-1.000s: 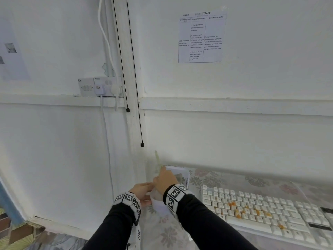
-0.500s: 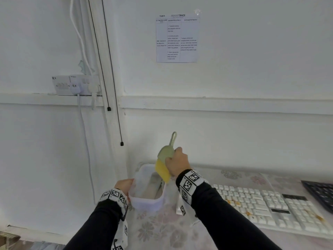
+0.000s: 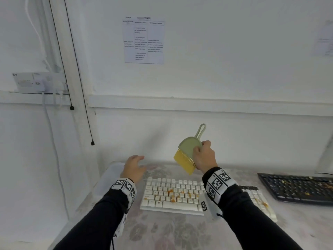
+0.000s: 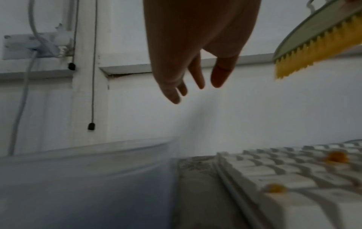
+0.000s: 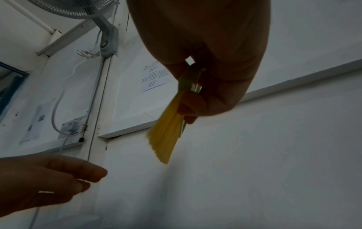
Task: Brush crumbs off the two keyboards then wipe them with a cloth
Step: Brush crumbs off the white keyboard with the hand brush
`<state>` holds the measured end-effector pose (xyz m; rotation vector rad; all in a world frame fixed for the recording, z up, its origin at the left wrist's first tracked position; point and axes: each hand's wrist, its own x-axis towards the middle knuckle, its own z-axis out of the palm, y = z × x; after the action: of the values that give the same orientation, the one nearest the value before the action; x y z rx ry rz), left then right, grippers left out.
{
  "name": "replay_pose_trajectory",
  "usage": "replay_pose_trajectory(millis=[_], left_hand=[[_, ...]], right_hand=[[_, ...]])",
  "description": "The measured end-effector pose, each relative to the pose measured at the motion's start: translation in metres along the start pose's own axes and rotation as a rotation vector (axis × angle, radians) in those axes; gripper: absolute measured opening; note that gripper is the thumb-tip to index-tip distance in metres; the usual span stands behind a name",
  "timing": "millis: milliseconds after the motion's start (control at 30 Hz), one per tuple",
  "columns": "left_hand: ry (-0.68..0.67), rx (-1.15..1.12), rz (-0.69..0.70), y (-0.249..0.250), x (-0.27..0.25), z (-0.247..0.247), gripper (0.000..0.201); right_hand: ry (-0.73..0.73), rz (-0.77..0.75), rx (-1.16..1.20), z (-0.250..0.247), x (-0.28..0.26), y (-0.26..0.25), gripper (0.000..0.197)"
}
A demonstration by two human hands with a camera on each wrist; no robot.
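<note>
Your right hand (image 3: 204, 156) grips the small green brush (image 3: 189, 150) by its body, fingers curled around it, yellow bristles (image 3: 184, 163) pointing down-left, loop handle up. The brush is in the air above the back edge of the white keyboard (image 3: 173, 195), not touching it. Orange crumbs (image 3: 173, 194) sit mid-keyboard, with more at its right end. Your left hand (image 3: 134, 167) hovers over the keyboard's back-left corner, fingers loosely spread, holding nothing. A clear plastic container (image 3: 106, 179) is just left of the keyboard. The black keyboard (image 3: 297, 188), also with crumbs, lies right of the white one, well apart from your hands. Both sit on the floral tablecloth (image 3: 171, 231).
</note>
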<state>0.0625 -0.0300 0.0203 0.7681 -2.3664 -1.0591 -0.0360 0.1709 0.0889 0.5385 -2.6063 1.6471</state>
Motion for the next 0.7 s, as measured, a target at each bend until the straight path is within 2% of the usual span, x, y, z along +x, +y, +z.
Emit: replay_pose_trajectory(millis=[100,167,233,300,400,600,700], left_hand=[[-0.278,0.055,0.021,0.003,-0.004,0.020,0.062],[-0.489,0.186,0.007,-0.007,-0.002,0.027,0.089],[-0.609,0.389,-0.066,-0.014,0.001,0.029,0.114],[-0.649,0.591,-0.113,-0.019,0.004,0.030,0.131],[-0.723,0.800,-0.035,-0.015,0.002,0.031,0.136],[-0.807,0.976,0.096,-0.010,0.015,0.041,0.148],[-0.825,0.996,0.148,-0.010,0.021,0.042,0.151]], right_hand=[[0.000,0.053,-0.027,-0.022,-0.001,0.023,0.007],[-0.012,0.084,-0.056,-0.034,-0.003,0.038,0.008],[-0.028,0.102,-0.098,-0.044,-0.004,0.052,0.008],[-0.046,0.124,-0.095,-0.050,-0.006,0.062,0.007],[-0.069,0.158,-0.101,-0.052,-0.006,0.072,0.006],[-0.086,0.197,-0.151,-0.044,0.001,0.078,0.006],[-0.083,0.216,-0.197,-0.040,0.005,0.078,0.009]])
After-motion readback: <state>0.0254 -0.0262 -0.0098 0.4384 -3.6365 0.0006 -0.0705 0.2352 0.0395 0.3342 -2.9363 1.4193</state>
